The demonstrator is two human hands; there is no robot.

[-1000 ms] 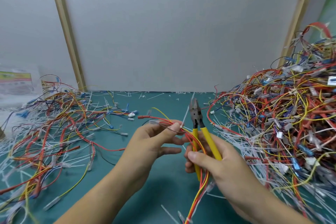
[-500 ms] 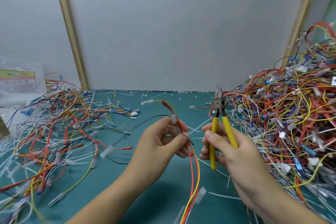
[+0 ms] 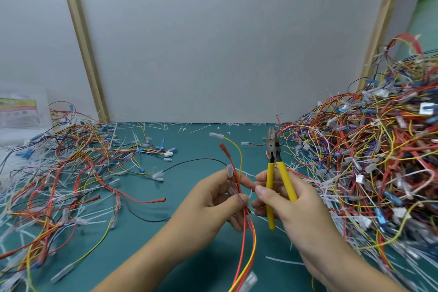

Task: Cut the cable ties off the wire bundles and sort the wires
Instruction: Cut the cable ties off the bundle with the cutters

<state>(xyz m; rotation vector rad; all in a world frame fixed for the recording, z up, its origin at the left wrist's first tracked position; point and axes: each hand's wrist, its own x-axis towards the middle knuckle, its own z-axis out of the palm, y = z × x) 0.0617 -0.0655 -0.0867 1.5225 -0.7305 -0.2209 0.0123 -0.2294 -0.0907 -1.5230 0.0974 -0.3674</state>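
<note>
My left hand (image 3: 213, 206) grips a small wire bundle (image 3: 246, 232) of red, orange, yellow and black wires at mid-table. Its upper ends fan out above the fingers, and its lower ends hang toward the front edge. My right hand (image 3: 294, 204) holds yellow-handled cutters (image 3: 275, 168) upright just right of the bundle, jaws pointing away from me and not on any wire. A black wire (image 3: 194, 161) arcs from the bundle to the left.
A tall tangled pile of wire bundles (image 3: 369, 163) fills the right side. Sorted loose wires (image 3: 61, 173) and cut white cable-tie scraps (image 3: 28, 197) spread over the left of the green mat (image 3: 194, 265). A grey wall panel (image 3: 213, 42) closes the back.
The bundle has loosened and its wire ends have spread apart. My right hand moved the cutters from the bundle out to the right. A black wire swung out to the left.
</note>
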